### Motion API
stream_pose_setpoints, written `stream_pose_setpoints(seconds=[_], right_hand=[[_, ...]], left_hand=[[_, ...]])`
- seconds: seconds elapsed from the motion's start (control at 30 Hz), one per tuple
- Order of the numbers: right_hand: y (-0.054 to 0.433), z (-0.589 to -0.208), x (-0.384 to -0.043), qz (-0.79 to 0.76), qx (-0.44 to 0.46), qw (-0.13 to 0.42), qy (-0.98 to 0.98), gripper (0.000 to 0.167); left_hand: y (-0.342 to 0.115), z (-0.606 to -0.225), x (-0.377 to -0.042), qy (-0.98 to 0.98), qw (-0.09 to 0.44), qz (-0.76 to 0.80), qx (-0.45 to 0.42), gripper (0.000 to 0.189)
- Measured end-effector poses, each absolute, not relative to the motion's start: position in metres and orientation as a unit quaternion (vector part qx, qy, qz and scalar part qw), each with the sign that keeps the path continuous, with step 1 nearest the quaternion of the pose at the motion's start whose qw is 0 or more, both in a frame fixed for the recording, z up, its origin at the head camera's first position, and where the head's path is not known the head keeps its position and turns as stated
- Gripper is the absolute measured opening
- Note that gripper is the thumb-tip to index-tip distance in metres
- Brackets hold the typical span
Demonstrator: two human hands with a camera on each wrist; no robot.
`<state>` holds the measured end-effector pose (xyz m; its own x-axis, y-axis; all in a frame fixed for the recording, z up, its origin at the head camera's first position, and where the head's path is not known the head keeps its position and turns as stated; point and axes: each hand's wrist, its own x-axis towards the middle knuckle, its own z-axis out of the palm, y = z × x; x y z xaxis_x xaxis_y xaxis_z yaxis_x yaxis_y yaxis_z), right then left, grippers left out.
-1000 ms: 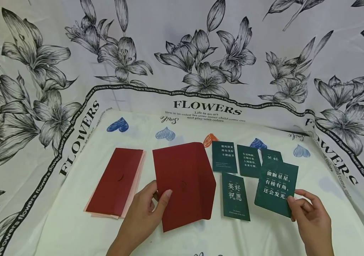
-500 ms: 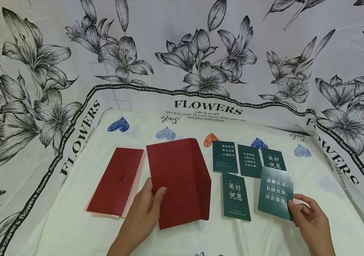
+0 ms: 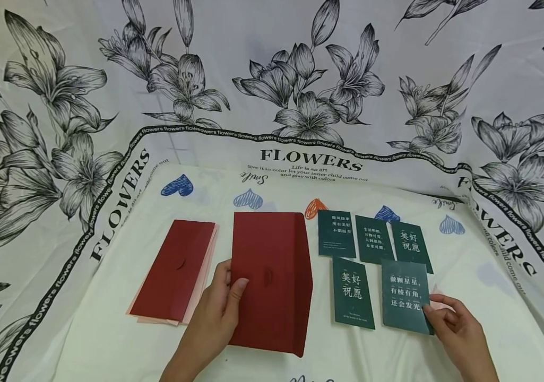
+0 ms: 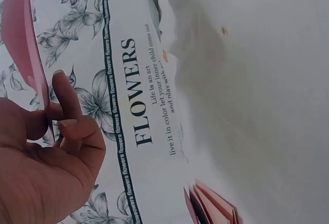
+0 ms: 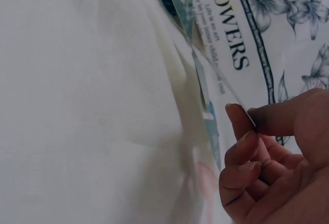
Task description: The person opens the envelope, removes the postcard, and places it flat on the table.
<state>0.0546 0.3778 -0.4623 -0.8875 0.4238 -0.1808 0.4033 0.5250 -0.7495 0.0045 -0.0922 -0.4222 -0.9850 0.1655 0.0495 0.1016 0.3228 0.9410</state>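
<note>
My left hand (image 3: 214,313) pinches a red envelope (image 3: 264,254) by its left edge, thumb in front and fingers behind. The envelope's flap (image 3: 303,286) points right; in the left wrist view its edge rises from between thumb and fingers. Over at the right, my right hand (image 3: 458,329) pinches a dark green card (image 3: 404,284) printed with white characters. Thumb and index finger hold that card by its right edge, seen edge-on in the right wrist view. It hangs just in front of another green card (image 3: 410,241) and overlaps its lower part.
Left on the table lies a stack of red and pink envelopes (image 3: 176,265). More green cards (image 3: 353,292) lie between the held envelope and the held card, with others (image 3: 336,233) behind. A white cloth with hearts (image 3: 248,199) covers the table; a flower-print sheet (image 3: 307,106) rises behind.
The held card has come down and slightly left, uncovering more of the card behind it. The envelope in my left hand first swung left, then turned more upright and sank lower.
</note>
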Motion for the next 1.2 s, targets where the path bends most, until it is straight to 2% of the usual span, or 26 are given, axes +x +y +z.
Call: stream_pose_setpoints(seconds=[0.37, 0.67, 0.97, 1.2], right_hand=[[0.38, -0.467, 0.052, 0.397, -0.232, -0.018, -0.888, 0.056], [0.384, -0.472, 0.051, 0.343, -0.21, -0.024, -0.915, 0.048], [0.382, -0.471, 0.042, 0.278, -0.235, -0.07, -0.929, 0.051], [0.378, -0.469, 0.04, 0.256, -0.235, -0.074, -0.935, 0.048]], left_hand=[[-0.092, -0.424, 0.003, 0.817, 0.026, 0.569, 0.088, 0.035], [-0.091, -0.424, 0.003, 0.818, 0.022, 0.568, 0.087, 0.036], [-0.089, -0.422, 0.005, 0.818, 0.02, 0.568, 0.095, 0.035], [-0.089, -0.422, 0.006, 0.817, 0.017, 0.568, 0.102, 0.034]])
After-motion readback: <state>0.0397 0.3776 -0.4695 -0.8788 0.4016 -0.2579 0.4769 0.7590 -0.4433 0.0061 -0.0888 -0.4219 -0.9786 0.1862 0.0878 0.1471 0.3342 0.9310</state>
